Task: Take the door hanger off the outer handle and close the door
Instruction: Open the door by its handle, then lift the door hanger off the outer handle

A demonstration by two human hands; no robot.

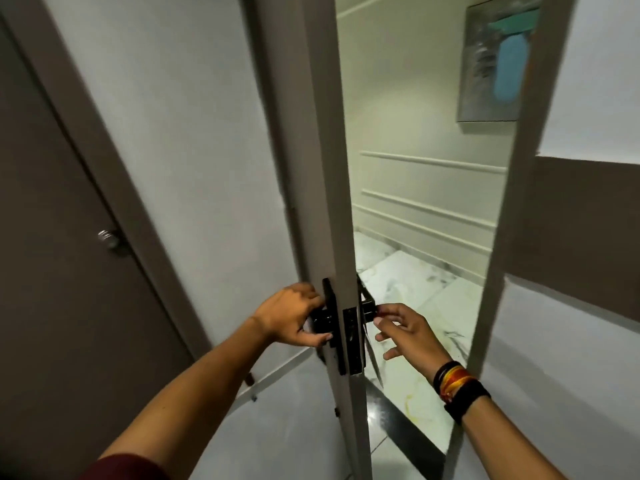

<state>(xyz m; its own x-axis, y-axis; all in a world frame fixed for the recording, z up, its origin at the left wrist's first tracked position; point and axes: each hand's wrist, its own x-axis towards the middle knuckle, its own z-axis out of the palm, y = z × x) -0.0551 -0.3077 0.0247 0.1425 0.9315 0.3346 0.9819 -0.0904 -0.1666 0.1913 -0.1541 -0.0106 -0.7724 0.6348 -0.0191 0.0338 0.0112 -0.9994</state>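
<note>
**Both hands at the handles of a half-open door**

The white door (325,188) stands ajar, seen edge-on, with its black latch plate (350,336) facing the camera. Everything else is placed from that plate.

To the left of the plate, the left hand (290,318) is wrapped around the black inner handle (320,322); its grip is clenched on that handle, fingers over the top and thumb underneath.

To the right of the plate, on the door's far face, the black outer handle (367,308) sticks out. The right hand (407,336) is just beside it, fingertips (382,311) pinched at a small dark-red piece at the handle's end. That piece may be the door hanger, but it is too small and blurred to tell, and I cannot tell whether the grip is grasping it or only touching. The lower fingers are spread loose. Woven bands and a black strap (459,389) circle that wrist.

Beyond the plate, through the gap, lies a marble-patterned floor (415,282) and a panelled wall with a framed picture (498,60) high up. Far left of the plate stands a closed brown door with a round metal knob (108,238).
</note>
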